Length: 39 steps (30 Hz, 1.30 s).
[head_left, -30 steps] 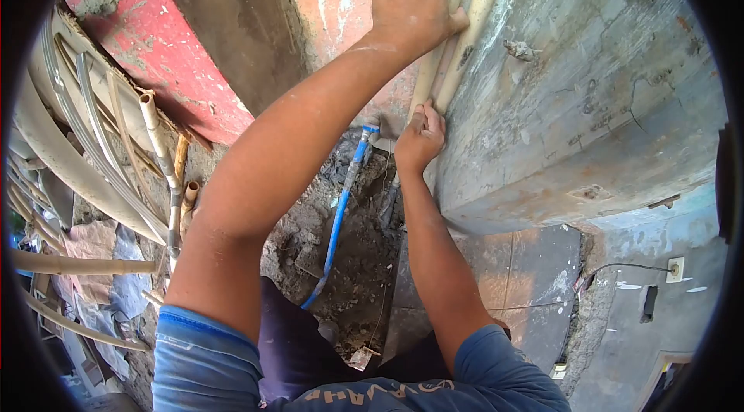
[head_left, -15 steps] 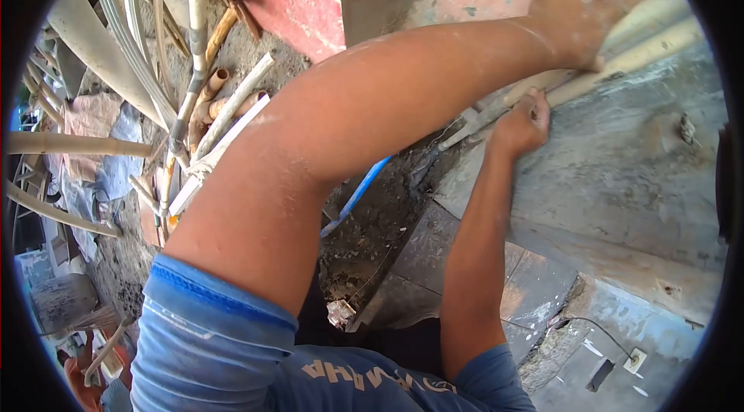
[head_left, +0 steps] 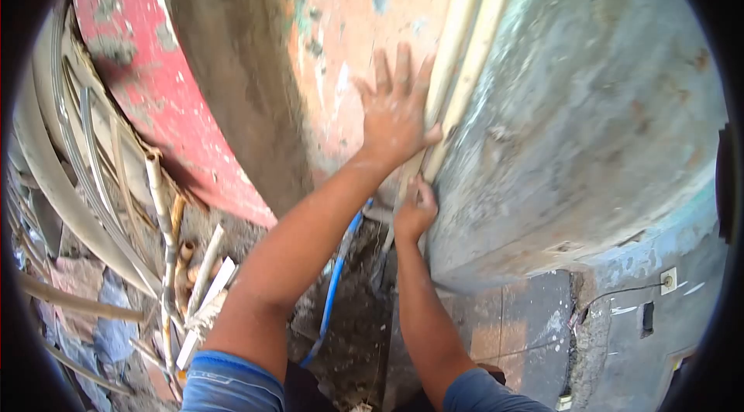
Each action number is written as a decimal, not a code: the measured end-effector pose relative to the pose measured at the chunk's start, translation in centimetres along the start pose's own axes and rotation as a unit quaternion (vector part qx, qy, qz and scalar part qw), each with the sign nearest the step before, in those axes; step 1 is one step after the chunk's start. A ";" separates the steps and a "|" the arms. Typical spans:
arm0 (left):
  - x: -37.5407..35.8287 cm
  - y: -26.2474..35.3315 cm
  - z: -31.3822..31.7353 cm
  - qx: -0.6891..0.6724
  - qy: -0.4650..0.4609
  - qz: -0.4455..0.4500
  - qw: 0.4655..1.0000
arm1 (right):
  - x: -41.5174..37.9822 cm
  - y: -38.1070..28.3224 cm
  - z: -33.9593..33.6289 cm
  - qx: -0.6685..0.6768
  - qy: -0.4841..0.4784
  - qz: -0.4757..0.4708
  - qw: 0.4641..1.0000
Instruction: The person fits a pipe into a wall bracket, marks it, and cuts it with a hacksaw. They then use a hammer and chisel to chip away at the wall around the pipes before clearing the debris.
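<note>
While hands touch pipes | pipes smooth, round | plaster chipped, pinkish

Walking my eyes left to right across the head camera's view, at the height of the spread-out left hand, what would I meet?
Curved pale tubing, a chipped pink wall section, a brown strip, peach wall, the left hand, two cream pipes, a rough grey wall.

Peeling pink wall | rough grey wall | dark tiled floor
</note>
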<state>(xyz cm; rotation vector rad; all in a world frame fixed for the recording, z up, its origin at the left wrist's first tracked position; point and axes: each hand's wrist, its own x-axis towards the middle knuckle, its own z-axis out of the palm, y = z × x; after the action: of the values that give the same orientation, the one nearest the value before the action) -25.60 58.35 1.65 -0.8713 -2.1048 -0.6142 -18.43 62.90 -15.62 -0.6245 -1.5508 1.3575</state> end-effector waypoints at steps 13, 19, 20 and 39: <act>0.1 1.8 -1.5 0.010 -0.072 -0.032 0.997 | -1.2 0.3 -1.0 0.006 -0.044 -0.031 0.999; -0.1 1.9 -1.5 0.014 -0.083 -0.042 0.996 | -2.6 1.0 -1.7 -0.079 -0.103 -0.035 0.991; -0.1 1.8 -1.2 0.011 -0.079 -0.041 0.996 | -2.8 0.8 -1.8 -0.084 -0.104 -0.034 0.990; -0.9 1.0 -0.6 -0.002 -0.040 -0.013 0.999 | -2.9 -0.8 -1.9 -0.139 -0.020 -0.111 0.984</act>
<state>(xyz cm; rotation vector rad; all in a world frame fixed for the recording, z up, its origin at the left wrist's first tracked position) -24.19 58.26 1.46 -0.8847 -2.1905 -0.6069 -15.33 61.12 -15.92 -0.5759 -1.8032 1.0012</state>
